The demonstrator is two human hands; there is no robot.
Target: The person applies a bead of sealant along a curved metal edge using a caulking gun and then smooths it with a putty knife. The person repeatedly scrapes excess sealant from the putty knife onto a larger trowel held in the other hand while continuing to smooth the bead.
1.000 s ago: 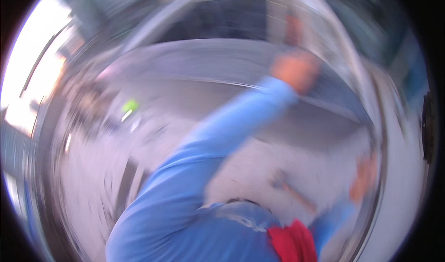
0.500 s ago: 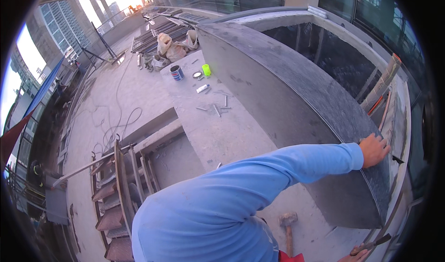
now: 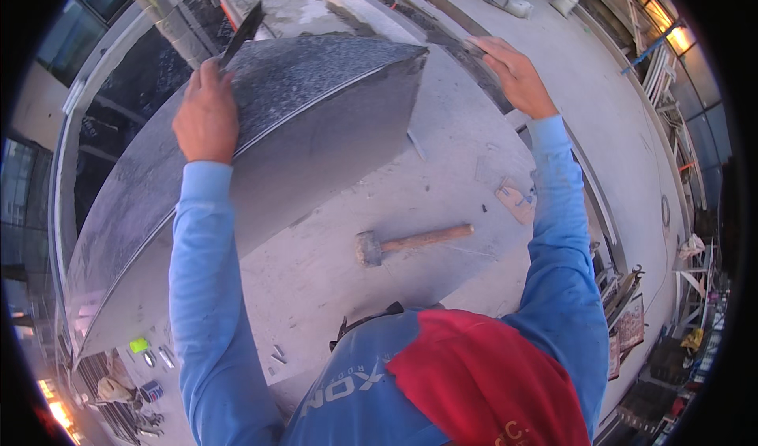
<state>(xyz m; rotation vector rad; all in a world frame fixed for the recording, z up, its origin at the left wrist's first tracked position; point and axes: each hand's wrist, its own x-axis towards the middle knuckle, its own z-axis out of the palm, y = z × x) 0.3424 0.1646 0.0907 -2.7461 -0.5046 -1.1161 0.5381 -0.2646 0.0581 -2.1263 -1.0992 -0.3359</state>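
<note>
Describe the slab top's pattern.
The slab top is mottled grey, showing best in the head view.

Blue can (image 3: 151, 391) near pale sack (image 3: 113, 389)

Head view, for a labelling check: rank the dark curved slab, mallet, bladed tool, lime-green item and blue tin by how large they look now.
1. Dark curved slab
2. Mallet
3. Bladed tool, partly hidden by the left hand
4. Lime-green item and blue tin: both small and farther off, too alike to rank
</note>
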